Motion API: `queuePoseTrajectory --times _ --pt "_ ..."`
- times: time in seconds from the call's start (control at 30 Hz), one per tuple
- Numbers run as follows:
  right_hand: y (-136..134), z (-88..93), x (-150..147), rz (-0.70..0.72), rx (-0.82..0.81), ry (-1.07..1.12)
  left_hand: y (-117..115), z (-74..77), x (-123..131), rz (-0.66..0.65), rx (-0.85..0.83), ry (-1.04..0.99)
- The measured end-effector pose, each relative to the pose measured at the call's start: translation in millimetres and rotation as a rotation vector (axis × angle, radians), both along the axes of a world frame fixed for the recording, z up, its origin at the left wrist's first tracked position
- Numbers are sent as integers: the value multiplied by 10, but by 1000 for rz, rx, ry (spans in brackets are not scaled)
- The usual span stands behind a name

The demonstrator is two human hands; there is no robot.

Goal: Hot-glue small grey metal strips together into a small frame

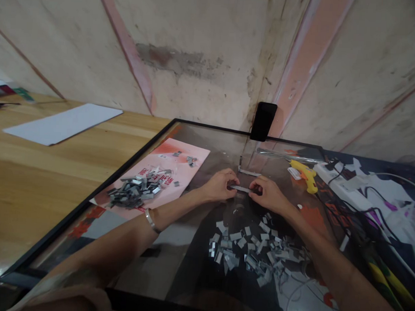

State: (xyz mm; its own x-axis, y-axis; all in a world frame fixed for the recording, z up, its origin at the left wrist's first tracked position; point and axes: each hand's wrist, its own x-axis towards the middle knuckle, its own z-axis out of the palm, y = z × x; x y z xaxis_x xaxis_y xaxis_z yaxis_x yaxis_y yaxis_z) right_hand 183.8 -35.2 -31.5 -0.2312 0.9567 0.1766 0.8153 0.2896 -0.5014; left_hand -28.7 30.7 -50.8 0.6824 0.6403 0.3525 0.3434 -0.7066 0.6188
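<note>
My left hand and my right hand face each other over the dark glass tabletop. Between them lies a thin, light grey strip, pinched at its left end by my left fingers and at its right end by my right. Just beyond the hands, an L-shaped pair of narrow strips rests on the glass. Nearer to me is a scatter of small shiny mirror-like pieces. A heap of similar pieces sits on a pink printed sheet to the left of my left hand.
A black phone leans against the wall at the back. On the right are a yellow glue gun, a white power strip and tangled cables. White paper lies on the wooden table at left. A black frame edges the glass.
</note>
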Motion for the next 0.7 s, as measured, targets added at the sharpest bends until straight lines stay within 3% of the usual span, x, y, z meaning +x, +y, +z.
queuePoseTrajectory --times 0.7 --pt "-4 17 4 13 -9 -6 -3 -4 4 9 0 3"
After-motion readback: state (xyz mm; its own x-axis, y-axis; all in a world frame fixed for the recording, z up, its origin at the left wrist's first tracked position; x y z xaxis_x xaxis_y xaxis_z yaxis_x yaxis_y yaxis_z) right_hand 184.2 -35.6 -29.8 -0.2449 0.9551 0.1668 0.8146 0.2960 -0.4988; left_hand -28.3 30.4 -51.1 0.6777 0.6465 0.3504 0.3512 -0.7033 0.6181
